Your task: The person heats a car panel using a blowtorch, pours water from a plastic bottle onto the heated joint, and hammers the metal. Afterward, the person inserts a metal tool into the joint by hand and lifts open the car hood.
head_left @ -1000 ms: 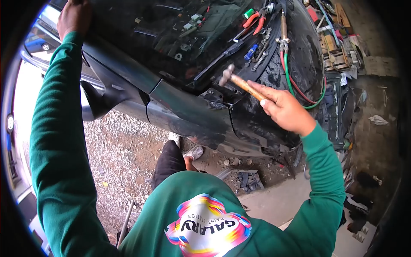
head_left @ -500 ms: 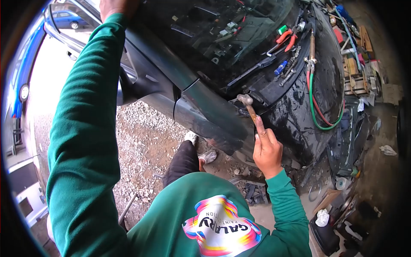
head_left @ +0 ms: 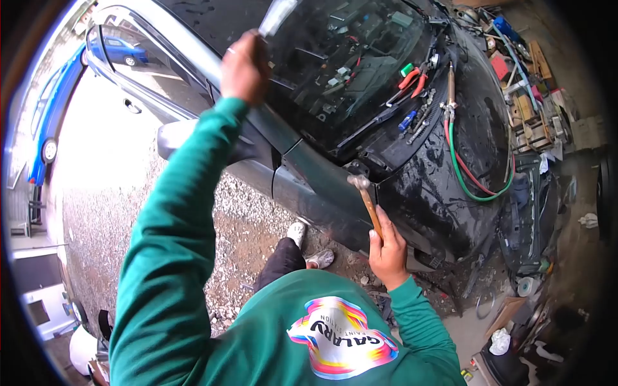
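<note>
My right hand (head_left: 389,252) is closed around the wooden handle of a hammer (head_left: 370,209), its index finger laid along the handle. The metal hammer head overlaps the edge of the dark car's front fender (head_left: 322,168) in view; I cannot tell whether they touch. Up over the windscreen pillar, my left hand (head_left: 246,69) is blurred, with its fingers apparently curled closed. A smeared whitish thing (head_left: 278,16) sticks out above that hand, too blurred to name. Pliers with red handles (head_left: 412,80) lie at the base of the windscreen (head_left: 360,61).
A blue-handled tool (head_left: 407,120) and several sockets lie by the windscreen. A torch with red and green hoses (head_left: 452,138) rests on the bonnet. The side mirror (head_left: 172,138) juts out beside my left arm. Parts and scrap clutter the floor at right; gravel (head_left: 241,212) lies beneath.
My left hand has come down and right from the top edge, with the whitish thing now showing. My right hand and the hammer have shifted slightly down and left in view. The view has also shifted.
</note>
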`<state>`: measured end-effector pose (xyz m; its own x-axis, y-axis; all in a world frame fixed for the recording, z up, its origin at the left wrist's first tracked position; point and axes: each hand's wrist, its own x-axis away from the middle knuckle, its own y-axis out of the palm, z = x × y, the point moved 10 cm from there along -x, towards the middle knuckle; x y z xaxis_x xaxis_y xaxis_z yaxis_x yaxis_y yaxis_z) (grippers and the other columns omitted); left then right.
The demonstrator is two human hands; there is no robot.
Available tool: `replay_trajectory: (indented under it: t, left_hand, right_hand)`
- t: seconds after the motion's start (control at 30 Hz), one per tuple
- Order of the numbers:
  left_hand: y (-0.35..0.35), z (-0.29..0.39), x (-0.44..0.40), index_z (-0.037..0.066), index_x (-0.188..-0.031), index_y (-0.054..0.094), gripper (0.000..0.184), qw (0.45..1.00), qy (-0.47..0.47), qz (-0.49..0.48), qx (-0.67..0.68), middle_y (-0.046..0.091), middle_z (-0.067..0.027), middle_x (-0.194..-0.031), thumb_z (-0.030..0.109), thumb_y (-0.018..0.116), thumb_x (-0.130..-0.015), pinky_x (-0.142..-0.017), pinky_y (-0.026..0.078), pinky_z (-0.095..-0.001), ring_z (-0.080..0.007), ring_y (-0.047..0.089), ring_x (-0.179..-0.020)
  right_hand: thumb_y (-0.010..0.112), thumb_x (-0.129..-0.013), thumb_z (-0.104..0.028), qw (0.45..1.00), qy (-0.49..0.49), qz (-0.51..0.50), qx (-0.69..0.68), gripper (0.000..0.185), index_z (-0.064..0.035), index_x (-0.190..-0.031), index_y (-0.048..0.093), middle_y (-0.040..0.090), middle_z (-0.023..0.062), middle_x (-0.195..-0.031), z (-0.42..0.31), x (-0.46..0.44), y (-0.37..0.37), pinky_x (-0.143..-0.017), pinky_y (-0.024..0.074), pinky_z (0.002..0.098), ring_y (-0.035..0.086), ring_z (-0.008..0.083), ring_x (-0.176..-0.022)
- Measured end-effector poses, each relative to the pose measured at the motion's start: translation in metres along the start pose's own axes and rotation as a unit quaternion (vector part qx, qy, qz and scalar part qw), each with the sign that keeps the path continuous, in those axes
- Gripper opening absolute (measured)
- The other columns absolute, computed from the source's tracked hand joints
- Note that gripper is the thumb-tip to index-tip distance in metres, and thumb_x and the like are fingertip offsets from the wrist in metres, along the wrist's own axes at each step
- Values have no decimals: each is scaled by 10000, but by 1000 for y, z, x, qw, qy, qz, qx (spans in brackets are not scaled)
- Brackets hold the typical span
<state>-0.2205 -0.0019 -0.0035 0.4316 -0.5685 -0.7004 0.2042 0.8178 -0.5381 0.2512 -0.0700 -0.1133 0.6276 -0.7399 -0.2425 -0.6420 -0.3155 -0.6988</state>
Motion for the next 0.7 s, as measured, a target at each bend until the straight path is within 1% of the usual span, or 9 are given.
replay_trajectory:
  t: [0.03, 0.1, 0.2, 0.27, 0.47, 0.53, 0.6, 0.67, 0.7]
  left_hand:
    - [7, 47, 43, 50, -1259, 716, 234, 993, 115, 37, 9, 745, -196, -1011, 82, 683, -1030, -839, 577, -554, -454, 722, -965]
    - [31, 113, 101, 22, -1320, 711, 431, 987, 131, -67, 68, 712, -157, -1012, -17, 710, -891, -870, 570, -506, -397, 718, -990]
    - [80, 131, 144, 37, -1356, 697, 416, 985, 129, -112, 35, 710, -109, -1011, 71, 720, -942, -905, 534, -429, -318, 708, -987]
    - [98, 143, 153, 45, -1370, 695, 415, 971, 191, -138, -45, 718, -88, -1033, 133, 714, -965, -892, 532, -412, -291, 706, -980]
    - [112, 133, 156, 64, -1341, 690, 394, 964, 169, -188, -81, 737, -74, -1075, 172, 697, -963, -878, 554, -417, -276, 724, -1023]
    - [114, 131, 155, 65, -1345, 687, 391, 964, 172, -186, -83, 742, -80, -1086, 171, 692, -968, -889, 562, -422, -283, 730, -1031]
    - [124, 126, 158, 77, -1349, 682, 374, 964, 148, -201, -88, 753, -94, -1113, 171, 677, -986, -922, 579, -438, -300, 744, -1049]
    - [124, 126, 158, 82, -1343, 679, 363, 967, 147, -192, -84, 756, -92, -1114, 165, 672, -990, -923, 579, -444, -306, 746, -1044]
    - [124, 125, 158, 85, -1346, 675, 364, 967, 142, -195, -79, 757, -95, -1121, 163, 672, -991, -930, 578, -445, -310, 743, -1056]
  right_hand:
    - [648, -1058, -46, 1000, 19, -2, 0, 599, -60, -1652, 565, 750, 279, -1319, 8, 14, -5, -913, 624, 506, 766, 490, -1121]
    - [640, -1064, -52, 999, 48, -1, -6, 569, -45, -1629, 586, 745, 285, -1347, 23, 38, -15, -956, 617, 508, 756, 495, -1167]
    - [620, -1060, -43, 994, 109, 3, 0, 555, -12, -1613, 589, 719, 301, -1440, 43, 72, -34, -1042, 599, 511, 734, 509, -1252]
    - [612, -1059, -41, 990, 137, 21, 5, 556, 7, -1612, 580, 703, 308, -1478, 61, 93, -41, -1094, 577, 516, 717, 506, -1308]
    - [617, -1065, -50, 977, 188, 90, -33, 564, 31, -1620, 562, 709, 306, -1475, 80, 101, -30, -1080, 578, 496, 736, 480, -1294]
    - [616, -1080, -49, 979, 175, 66, -83, 551, 32, -1622, 563, 686, 270, -1525, 65, 80, -27, -1185, 509, 445, 688, 411, -1390]
    - [654, -1045, -55, 997, 52, 57, 15, 569, 4, -1607, 586, 729, 285, -1432, 33, 54, -35, -997, 614, 508, 759, 489, -1208]
    - [676, -1032, -60, 998, 33, 59, -5, 565, -63, -1594, 622, 759, 232, -1282, 24, 37, -28, -872, 631, 501, 777, 458, -1070]
    - [675, -1034, -55, 998, 51, 26, -14, 541, -43, -1574, 634, 758, 236, -1257, 25, 32, -20, -871, 625, 497, 774, 460, -1054]
